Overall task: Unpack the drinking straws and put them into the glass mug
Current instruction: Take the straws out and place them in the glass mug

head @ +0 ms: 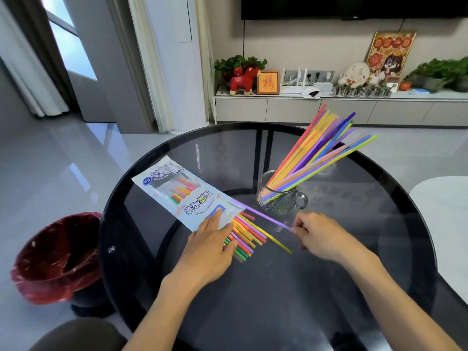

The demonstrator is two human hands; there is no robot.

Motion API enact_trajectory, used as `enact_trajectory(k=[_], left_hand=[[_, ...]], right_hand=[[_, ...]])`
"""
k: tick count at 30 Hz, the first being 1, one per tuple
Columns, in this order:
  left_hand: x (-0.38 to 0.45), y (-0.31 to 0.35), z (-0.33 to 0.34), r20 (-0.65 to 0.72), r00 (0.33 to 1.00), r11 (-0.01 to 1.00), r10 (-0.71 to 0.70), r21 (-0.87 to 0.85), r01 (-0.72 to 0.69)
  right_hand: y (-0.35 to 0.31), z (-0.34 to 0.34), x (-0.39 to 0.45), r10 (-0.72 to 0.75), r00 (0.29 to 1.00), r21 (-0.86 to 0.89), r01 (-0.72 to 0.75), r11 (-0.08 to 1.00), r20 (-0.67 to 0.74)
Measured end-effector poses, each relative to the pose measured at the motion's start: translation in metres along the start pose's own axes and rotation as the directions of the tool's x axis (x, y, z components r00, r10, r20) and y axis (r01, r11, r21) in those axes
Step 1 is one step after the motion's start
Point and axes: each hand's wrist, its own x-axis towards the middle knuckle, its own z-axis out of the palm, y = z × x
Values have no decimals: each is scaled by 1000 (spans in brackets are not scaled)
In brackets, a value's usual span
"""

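Dark glass table [278,287] over glossy floor [63,160]

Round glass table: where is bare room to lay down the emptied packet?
Bare: the near part of the round dark glass table, between the forearms, and the far-left rim beyond the white plastic straw packet. Crowded: the middle, with packet, loose coloured straws, both hands and the clear glass mug.

L hand [211,245] flat on straw pack [186,196] & the loose straws [247,236] sticking out its open end; R hand [320,236] pinches a purple straw [258,214] partly out of pack; glass mug [281,198] nearby w/ many straws fanned up-right, on round glass table [278,300]
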Motion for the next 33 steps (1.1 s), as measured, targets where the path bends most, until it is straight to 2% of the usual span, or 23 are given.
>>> enact_trajectory(k=[6,10,14,16,18,21,25,29,33], left_hand=[[7,-1,1,-55,998,999,-26,-30,24],[10,4,2,-103,993,999,-49,-14,48],[9,10,3,-148,988,997,-32,69,43],[8,12,1,-173,984,993,-30,105,49],[6,11,-2,-208,978,991,-36,119,62],[2,11,-6,-231,972,995,-38,82,59],[0,15,-3,-204,978,997,46,62,-34],[-1,19,1,-170,976,988,137,90,-123],[-4,20,5,-101,978,979,184,102,-174]], right_hand=[[18,-28,-14,-33,997,250,15,968,67],[23,-26,-14,-42,993,258,12,966,114],[9,-17,-12,-90,996,200,85,976,16],[2,-10,-12,-103,992,145,113,983,-76],[-1,-9,-11,-83,985,96,98,990,-151],[0,-15,-12,-60,983,127,83,988,-173],[-4,-13,-14,-114,973,158,146,976,-200],[-16,0,-13,-216,916,84,257,963,-338],[-27,14,-11,-215,884,36,252,967,-416]])
